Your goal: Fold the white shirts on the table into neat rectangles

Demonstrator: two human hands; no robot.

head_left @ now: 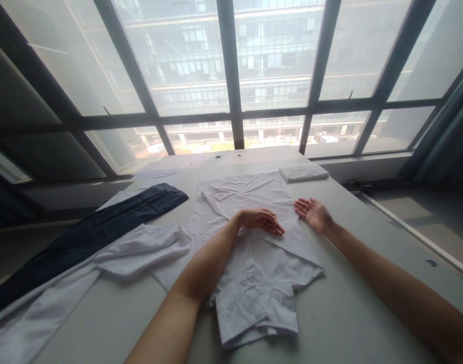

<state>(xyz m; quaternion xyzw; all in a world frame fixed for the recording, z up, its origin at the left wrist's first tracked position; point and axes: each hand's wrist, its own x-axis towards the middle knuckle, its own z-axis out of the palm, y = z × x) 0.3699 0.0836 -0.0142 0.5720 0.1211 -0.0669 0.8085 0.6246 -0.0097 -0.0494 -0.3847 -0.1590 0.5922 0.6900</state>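
A white short-sleeved shirt (250,253) lies spread on the grey table (348,303), its right side folded inward. My left hand (262,220) rests flat on the middle of the shirt, palm down, fingers stretched and pointing right. My right hand (313,213) lies at the shirt's right edge, palm turned up, fingers open, holding nothing. Its fingertips touch or nearly touch the cloth edge.
A folded white garment (303,172) sits at the table's far right. Dark navy trousers (90,232) and more white cloth (140,247) lie across the left side. Large windows (231,76) stand behind the table. The table's right edge drops to the floor (436,217).
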